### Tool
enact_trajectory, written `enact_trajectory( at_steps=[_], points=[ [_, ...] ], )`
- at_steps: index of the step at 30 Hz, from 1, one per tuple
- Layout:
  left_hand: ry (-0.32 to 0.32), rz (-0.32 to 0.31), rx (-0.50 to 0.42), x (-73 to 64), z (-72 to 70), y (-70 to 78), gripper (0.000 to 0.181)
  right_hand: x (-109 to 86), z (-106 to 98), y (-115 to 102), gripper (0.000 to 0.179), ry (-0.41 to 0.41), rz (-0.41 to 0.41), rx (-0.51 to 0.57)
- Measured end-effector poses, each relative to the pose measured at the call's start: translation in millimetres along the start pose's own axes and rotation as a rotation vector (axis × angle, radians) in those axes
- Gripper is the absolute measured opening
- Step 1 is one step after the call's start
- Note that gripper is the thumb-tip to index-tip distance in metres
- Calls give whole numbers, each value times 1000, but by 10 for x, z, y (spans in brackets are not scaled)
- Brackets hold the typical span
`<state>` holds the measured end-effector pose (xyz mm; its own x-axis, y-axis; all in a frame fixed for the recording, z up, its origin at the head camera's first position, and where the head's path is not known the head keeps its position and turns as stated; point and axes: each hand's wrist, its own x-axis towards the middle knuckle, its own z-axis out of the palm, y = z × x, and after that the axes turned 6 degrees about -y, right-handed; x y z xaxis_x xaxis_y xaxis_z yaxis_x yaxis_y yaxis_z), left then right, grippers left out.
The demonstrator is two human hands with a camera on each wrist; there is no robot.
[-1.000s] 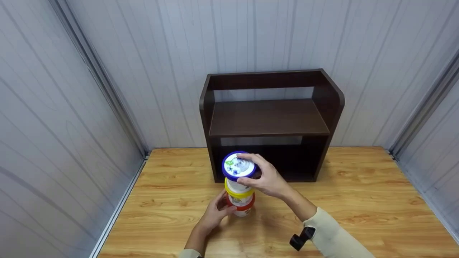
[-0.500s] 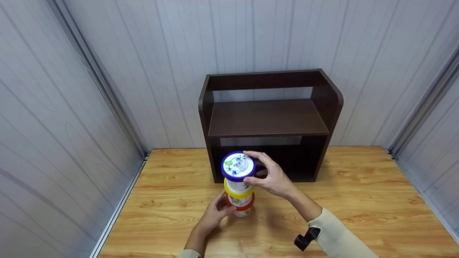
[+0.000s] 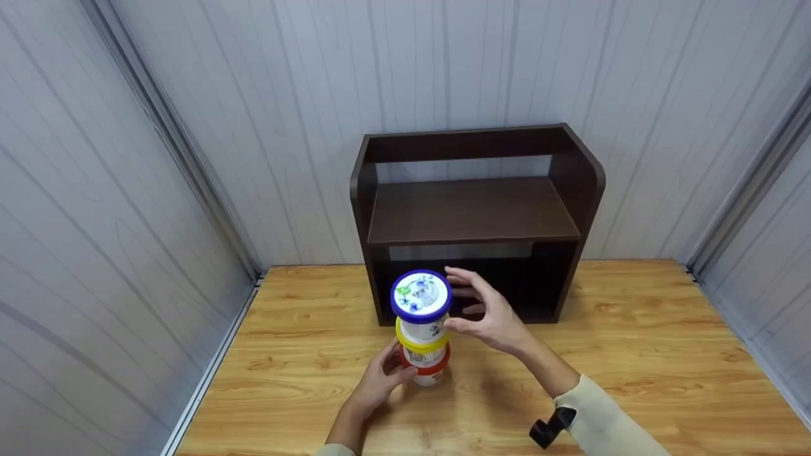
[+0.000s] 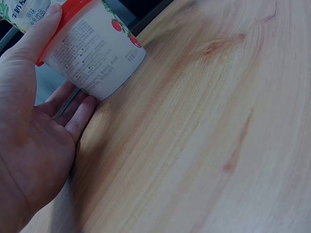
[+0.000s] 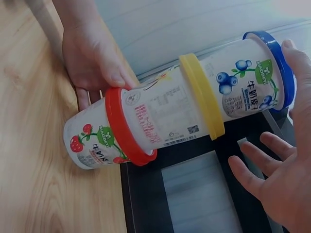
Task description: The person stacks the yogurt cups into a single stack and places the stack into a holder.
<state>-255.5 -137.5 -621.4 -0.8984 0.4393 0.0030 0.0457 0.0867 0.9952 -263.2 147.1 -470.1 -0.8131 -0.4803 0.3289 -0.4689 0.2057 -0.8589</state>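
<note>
Three tubs with printed fruit labels stand stacked on the table in the head view: the blue-lidded tub (image 3: 421, 296) on top, the yellow-lidded tub (image 3: 423, 356) in the middle, the red-lidded tub (image 3: 429, 379) at the bottom. My left hand (image 3: 376, 383) holds the red-lidded tub from the left, its thumb by the red rim; in the left wrist view the other fingers reach partly behind that tub. Beside the top tub, my right hand (image 3: 491, 316) is spread with fingers apart and grips nothing. In the right wrist view its thumb is close to the blue lid (image 5: 277, 68); contact is unclear.
Behind the stack stands a dark brown two-level shelf (image 3: 475, 209) against the pale panelled wall (image 3: 317, 126). The wooden table (image 3: 304, 354) extends to both sides. A black wrist camera (image 3: 551, 427) sits at the right sleeve.
My right hand has let go of the blue-lidded tub and drawn back to the right, its fingers spreading. The stack and my left hand have stayed in place.
</note>
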Motion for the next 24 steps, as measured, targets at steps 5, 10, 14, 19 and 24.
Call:
enact_trajectory(
  at_steps=[5, 10, 14, 19, 24],
  points=[
    [4, -1, -2, -4, 1, -8, 87, -42, -3, 75, 89, 7, 10, 8],
    [10, -6, -1, -10, -1, -23, 87, -86, 12, 167, 86, 5, 20, 25],
    [13, -12, -1, -11, -1, -25, 88, -126, 34, 250, 85, 5, 20, 34],
    [14, -24, -9, -6, 1, -24, 89, -170, 86, 360, 89, 18, 29, 36],
    [6, -14, -4, -17, -3, -14, 88, -193, 155, 490, 94, 21, 51, 80]
  ],
)
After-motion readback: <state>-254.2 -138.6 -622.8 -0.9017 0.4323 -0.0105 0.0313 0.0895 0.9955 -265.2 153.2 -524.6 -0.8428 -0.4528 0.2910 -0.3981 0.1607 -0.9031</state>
